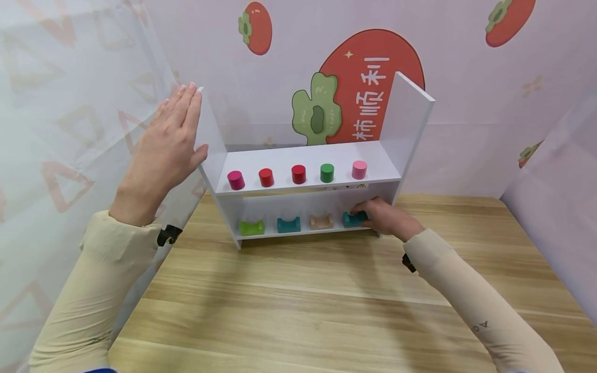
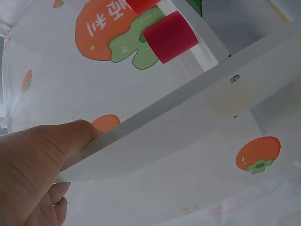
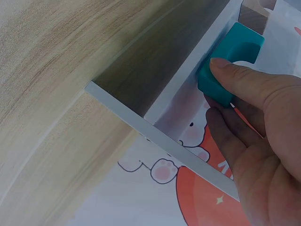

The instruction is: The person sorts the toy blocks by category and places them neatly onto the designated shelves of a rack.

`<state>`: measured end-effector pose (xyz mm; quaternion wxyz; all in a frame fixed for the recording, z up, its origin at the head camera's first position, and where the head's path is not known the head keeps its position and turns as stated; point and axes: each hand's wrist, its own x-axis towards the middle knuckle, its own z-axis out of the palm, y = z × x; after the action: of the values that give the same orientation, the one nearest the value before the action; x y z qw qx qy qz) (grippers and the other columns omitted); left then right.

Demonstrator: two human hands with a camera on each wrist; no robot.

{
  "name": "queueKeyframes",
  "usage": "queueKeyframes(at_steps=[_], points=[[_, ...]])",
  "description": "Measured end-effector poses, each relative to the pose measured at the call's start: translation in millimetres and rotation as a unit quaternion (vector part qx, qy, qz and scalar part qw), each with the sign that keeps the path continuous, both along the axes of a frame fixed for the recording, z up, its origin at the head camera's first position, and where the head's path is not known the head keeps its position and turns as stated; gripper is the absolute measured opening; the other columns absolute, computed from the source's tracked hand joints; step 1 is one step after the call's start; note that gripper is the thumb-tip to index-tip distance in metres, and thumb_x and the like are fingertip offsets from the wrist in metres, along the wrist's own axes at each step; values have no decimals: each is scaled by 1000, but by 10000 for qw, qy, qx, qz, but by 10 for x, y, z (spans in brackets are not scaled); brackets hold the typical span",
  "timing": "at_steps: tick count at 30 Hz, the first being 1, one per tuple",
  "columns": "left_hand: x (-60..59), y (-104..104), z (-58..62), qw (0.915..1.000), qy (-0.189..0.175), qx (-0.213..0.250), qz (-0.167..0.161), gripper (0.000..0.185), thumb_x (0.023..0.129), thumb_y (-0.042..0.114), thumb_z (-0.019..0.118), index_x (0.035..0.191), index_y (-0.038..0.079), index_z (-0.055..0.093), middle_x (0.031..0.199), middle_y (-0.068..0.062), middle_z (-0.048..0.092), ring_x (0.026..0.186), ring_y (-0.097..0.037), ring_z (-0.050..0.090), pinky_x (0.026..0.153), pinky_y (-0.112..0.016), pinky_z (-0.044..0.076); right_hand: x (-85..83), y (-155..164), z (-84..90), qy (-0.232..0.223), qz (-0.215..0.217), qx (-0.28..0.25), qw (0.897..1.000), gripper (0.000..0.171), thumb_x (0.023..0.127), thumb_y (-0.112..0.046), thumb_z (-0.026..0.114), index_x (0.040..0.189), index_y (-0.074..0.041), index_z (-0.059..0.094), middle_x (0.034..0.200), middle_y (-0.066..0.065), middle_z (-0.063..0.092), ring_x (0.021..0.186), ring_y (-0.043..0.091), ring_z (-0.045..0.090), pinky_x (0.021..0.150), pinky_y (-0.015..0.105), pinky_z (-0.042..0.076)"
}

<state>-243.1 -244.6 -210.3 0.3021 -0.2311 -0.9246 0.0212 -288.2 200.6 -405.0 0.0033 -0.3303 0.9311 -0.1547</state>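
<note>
I am pressing my left hand [image 1: 167,135], fingers straight and together, flat against the left side panel of the white shelf [image 1: 308,158] in the upper left of the head view, my thumb lying along the panel's edge. My right hand [image 1: 384,217] is reaching into the lower tier right of centre, thumb and fingers pinching the teal arch block [image 1: 353,219]; how the far fingers are wrapping it I cannot quite tell. To its left on that tier are sitting a tan block [image 1: 321,221], another teal block [image 1: 288,224] and a green block [image 1: 252,227]. Five small cylinders [image 1: 298,174] are standing along the upper tier. The shelf is resting on the wooden table [image 1: 298,305].
</note>
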Motion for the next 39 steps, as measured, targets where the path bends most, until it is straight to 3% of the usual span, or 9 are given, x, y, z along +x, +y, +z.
queueKeyframes(at_steps=[24, 30, 35, 39], points=[[-15, -10, -4, 9999, 129, 6, -84, 93, 90, 5, 75, 164, -8, 21, 173, -26, 26, 163, -40, 24, 132, -56, 24, -43, -14, -32, 16, -177, 269, 9995, 41, 85, -2, 86, 124, 0, 75, 119, 13, 76, 111, 30, 72, 104, 52, 59], [-20, -14, 3, 10000, 53, 25, -76, 93, 92, 5, 72, 166, -7, 16, 174, -26, 21, 164, -40, 20, 133, -56, 21, -23, -42, 22, -225, -380, 307, 9986, 52, 86, -5, 86, 134, 2, 68, 132, 17, 72, 120, 33, 70, 108, 53, 57], [-45, -53, -25, 9992, 308, 134, -196, 103, 90, 8, 76, 166, -9, 8, 176, -27, 12, 165, -42, 13, 135, -54, 18, 46, -38, 111, -371, -574, 294, 9972, 59, 89, -8, 84, 142, 4, 61, 139, 20, 67, 118, 33, 66, 108, 54, 57], [-53, -105, -116, 9964, 641, 490, -269, 117, 87, 17, 83, 164, -11, 1, 177, -25, 4, 166, -41, 9, 137, -49, 14, 140, -18, 190, -213, -493, 76, 9985, 57, 90, -9, 83, 141, 5, 60, 137, 21, 66, 115, 33, 65, 107, 56, 57]])
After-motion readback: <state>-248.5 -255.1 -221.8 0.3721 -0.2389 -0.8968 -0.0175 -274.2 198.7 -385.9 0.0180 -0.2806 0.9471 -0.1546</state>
